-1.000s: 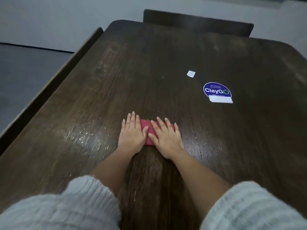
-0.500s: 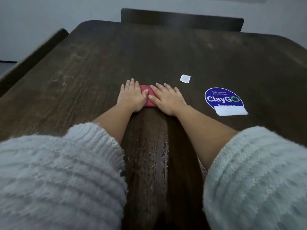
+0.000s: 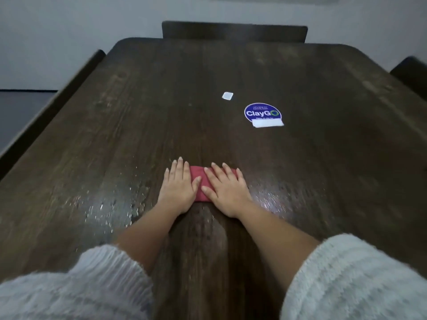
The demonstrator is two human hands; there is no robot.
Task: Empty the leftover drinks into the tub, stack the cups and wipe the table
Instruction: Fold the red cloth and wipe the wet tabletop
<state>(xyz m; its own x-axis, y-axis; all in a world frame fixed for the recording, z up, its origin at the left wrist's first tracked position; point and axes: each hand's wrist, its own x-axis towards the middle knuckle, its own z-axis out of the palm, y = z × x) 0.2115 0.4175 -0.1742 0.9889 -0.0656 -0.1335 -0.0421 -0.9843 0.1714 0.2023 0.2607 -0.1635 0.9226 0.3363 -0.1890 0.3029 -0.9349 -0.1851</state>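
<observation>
A folded red cloth (image 3: 200, 181) lies flat on the dark wooden table (image 3: 115, 135), a little nearer than its middle. My left hand (image 3: 178, 190) presses on the cloth's left end with the fingers flat and pointing away from me. My right hand (image 3: 226, 192) covers its right end the same way, so only the strip between the hands shows. Wet, shiny patches lie on the wood on both sides of the hands, and a dark damp streak runs back toward me. No cups or tub are in view.
A round blue ClayGo sticker (image 3: 262, 112) with a white label (image 3: 268, 123) sits beyond my right hand, and a small white square (image 3: 227, 96) lies further back. A chair back (image 3: 234, 32) stands at the far end, a bench (image 3: 46, 116) along the left, another chair (image 3: 411, 72) at the right.
Both hands pushed the cloth forward to level with the sticker, then slid it back toward me. The damp streak on the wood has grown.
</observation>
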